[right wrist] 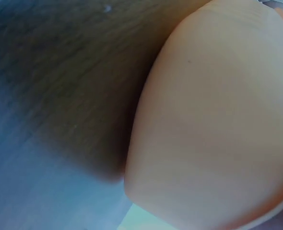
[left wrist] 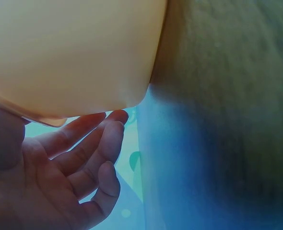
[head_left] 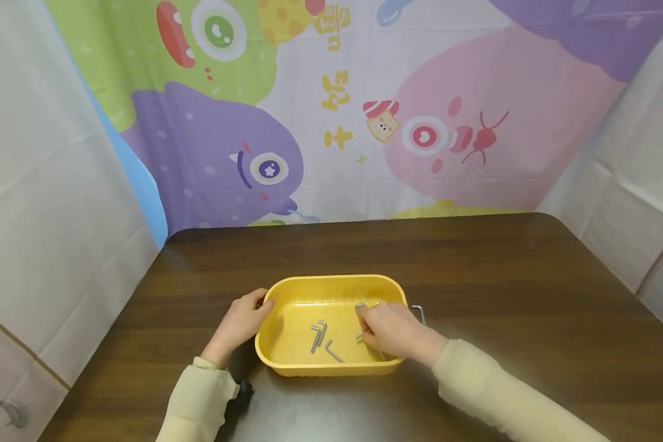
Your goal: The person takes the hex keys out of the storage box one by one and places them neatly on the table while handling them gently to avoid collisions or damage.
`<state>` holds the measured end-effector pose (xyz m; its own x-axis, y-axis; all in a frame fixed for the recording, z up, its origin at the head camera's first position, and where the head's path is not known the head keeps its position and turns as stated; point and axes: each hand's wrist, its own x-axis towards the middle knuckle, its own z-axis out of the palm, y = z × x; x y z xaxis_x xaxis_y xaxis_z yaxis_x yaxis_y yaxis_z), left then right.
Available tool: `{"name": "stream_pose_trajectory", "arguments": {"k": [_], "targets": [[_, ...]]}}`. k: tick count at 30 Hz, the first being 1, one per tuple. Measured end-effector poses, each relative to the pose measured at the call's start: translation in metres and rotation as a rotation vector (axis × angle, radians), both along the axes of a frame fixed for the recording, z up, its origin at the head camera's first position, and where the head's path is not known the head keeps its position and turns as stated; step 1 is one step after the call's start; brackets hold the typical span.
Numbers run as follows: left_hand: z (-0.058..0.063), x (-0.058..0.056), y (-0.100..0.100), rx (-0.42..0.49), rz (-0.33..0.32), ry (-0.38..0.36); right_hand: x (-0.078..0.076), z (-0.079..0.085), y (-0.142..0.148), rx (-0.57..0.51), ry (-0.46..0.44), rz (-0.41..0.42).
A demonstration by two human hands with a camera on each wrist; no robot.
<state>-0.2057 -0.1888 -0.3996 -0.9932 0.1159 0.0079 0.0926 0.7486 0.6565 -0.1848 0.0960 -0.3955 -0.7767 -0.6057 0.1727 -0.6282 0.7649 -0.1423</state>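
Note:
A yellow plastic basin stands on the table, with several L-shaped hex keys lying inside it. My left hand grips the basin's left end, thumb over the rim and fingers along the outer wall. In the left wrist view, the fingers bend loosely by the basin wall. Down inside the right end, my right hand pinches a hex key, whose short end shows above the fingers. The right wrist view holds mostly the basin's outer wall; the right fingers are hidden there.
One hex key lies on the dark wooden table, just outside the basin's right end. A cartoon-printed cloth hangs behind the table's far edge. Pale curtains flank both sides.

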Motion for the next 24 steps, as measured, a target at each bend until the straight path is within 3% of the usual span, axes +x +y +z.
{"name": "stream_pose_trajectory", "arguments": {"k": [13, 24], "targets": [[0.000, 0.001, 0.000, -0.005, -0.004, 0.014, 0.001, 0.008, 0.005, -0.044, -0.069, -0.064], [0.000, 0.000, 0.000, -0.006, -0.006, 0.009, 0.002, 0.014, 0.008, -0.083, -0.076, -0.097]]}}
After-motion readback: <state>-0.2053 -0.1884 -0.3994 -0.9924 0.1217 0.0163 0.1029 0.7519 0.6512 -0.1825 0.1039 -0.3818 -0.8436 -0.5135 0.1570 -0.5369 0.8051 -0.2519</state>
